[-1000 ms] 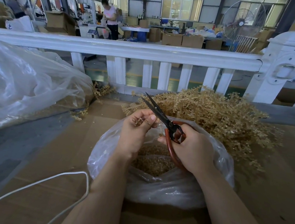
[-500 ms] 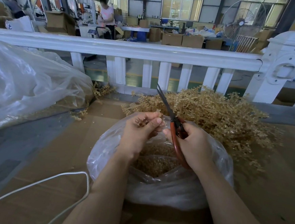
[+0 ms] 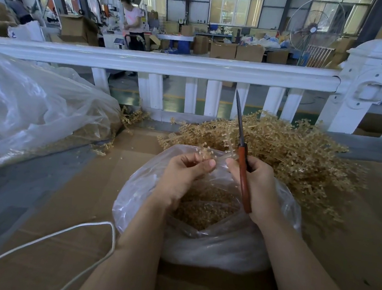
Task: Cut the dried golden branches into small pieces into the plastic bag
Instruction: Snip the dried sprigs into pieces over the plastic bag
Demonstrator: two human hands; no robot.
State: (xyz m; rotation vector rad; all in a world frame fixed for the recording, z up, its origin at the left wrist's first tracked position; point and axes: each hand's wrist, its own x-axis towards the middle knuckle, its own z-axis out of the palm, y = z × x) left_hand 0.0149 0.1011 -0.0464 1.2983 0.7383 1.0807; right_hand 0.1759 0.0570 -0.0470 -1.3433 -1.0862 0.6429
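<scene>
Now: my left hand (image 3: 183,174) pinches gold sprig (image 3: 204,154) over bag (image 3: 223,245) mouth. My right hand (image 3: 256,186) grips scissors (image 3: 241,158), blades closed, tip up. Cut bits (image 3: 203,210) lie inside bag. Branch pile (image 3: 287,152) sits just behind bag, on cardboard (image 3: 89,205), before white railing (image 3: 169,63). Big bag (image 3: 39,110) far left.

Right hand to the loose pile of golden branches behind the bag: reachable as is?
Probably yes, but not free to grab. The pile of dried golden branches lies just beyond the right hand with nothing between them. That hand grips the red-handled scissors, blades together, so its fingers are occupied.
</scene>
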